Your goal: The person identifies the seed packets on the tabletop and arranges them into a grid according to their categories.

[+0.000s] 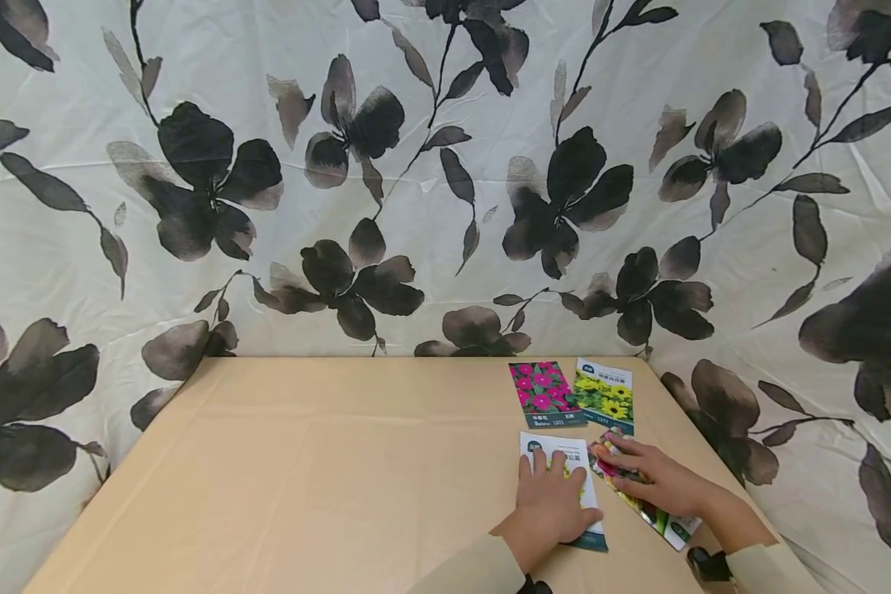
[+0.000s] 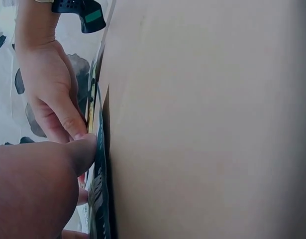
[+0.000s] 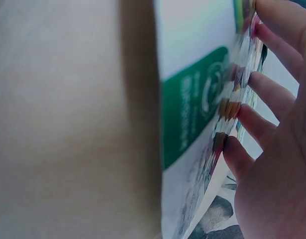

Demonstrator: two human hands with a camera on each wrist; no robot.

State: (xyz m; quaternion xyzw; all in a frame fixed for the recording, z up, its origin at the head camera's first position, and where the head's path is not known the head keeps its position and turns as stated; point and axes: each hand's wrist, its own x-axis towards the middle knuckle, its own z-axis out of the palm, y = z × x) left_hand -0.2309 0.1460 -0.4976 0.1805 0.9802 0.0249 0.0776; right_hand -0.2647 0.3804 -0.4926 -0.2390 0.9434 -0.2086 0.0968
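Observation:
My left hand point(image 1: 553, 503) lies with spread fingers over a white seed packet point(image 1: 575, 448) with a dark green bottom band. Its fingers hide most of the picture. Beside it, my right hand point(image 1: 664, 480) rests its fingertips on a slanted, multicoloured flower seed packet point(image 1: 670, 526) with a white and green end. In the right wrist view the fingers point(image 3: 264, 92) extend onto that packet's glossy face. Just beyond the hands lie a pink-flower packet point(image 1: 542, 394) and a yellow-flower packet point(image 1: 605, 392), their edges meeting or slightly overlapping.
All the packets are on the right part of a tan table point(image 1: 304, 487). A white cloth point(image 1: 445, 223) with dark flowers hangs behind the table and shows along its sides. Dark wrist straps point(image 1: 709, 565) sit near the sleeve cuffs.

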